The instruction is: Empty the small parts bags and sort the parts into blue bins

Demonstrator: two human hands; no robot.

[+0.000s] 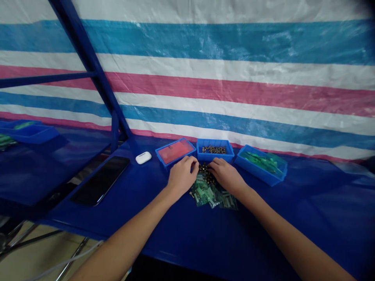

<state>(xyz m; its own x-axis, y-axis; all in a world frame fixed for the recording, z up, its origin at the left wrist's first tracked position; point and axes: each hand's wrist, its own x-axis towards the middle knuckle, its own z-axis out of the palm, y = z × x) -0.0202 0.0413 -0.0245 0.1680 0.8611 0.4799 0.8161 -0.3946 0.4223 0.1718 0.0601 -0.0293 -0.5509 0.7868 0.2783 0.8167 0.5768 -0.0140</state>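
My left hand (183, 174) is at the left edge of a pile of small dark and brass-coloured metal pieces (204, 169), thumb and fingers curled together. What it pinches, if anything, is too small to make out. Across the pile, my right hand (227, 175) touches the pieces with bent, closed fingertips; any piece between them is hidden. Just below the pile lie several small clear plastic bags (205, 193) with green and silvery contents. Right behind my hands, a blue bin (215, 157) holds more of the same metal pieces.
A blue bin with a flat red top layer (175, 151) stands left, one with green packets (260, 162) right. Further left lie a white earbud case (143, 157) and a black phone (101, 180). A blue metal frame (96, 74) and striped sheet (234, 86) border the blue table (175, 230).
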